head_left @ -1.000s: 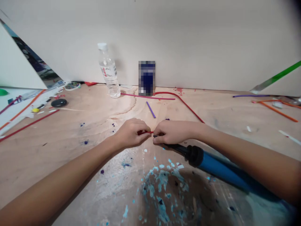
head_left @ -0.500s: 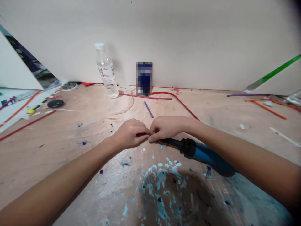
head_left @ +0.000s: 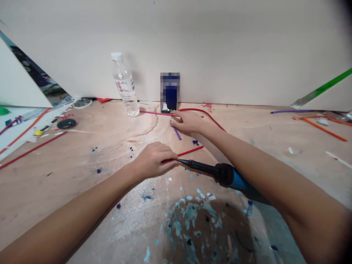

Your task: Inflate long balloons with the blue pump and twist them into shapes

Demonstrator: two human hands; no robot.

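My left hand (head_left: 156, 160) is closed over the end of a thin red balloon (head_left: 191, 150), pinching it at the nozzle of a black and blue balloon pump (head_left: 224, 174). The pump lies slanted toward the lower right, partly behind my right forearm. My right hand (head_left: 187, 121) reaches to the bottom edge of a phone (head_left: 170, 91) that leans upright against the wall. Its fingers are stretched out and apart, with one fingertip at the screen's lower edge. Below these fingers lies a short purple balloon (head_left: 178, 134). A pink balloon (head_left: 156, 113) passes under the hand.
A water bottle (head_left: 125, 86) stands left of the phone. Another red balloon (head_left: 205, 110) curves to its right. Orange balloons (head_left: 324, 129) and a green tube (head_left: 330, 86) are at the right. A black oval object (head_left: 66, 124) and a red balloon (head_left: 33, 150) lie at the left.
My right hand has let go of the pump nozzle area and moved up and away to the phone. My left hand stays pinched at the nozzle. More of the red balloon now shows.
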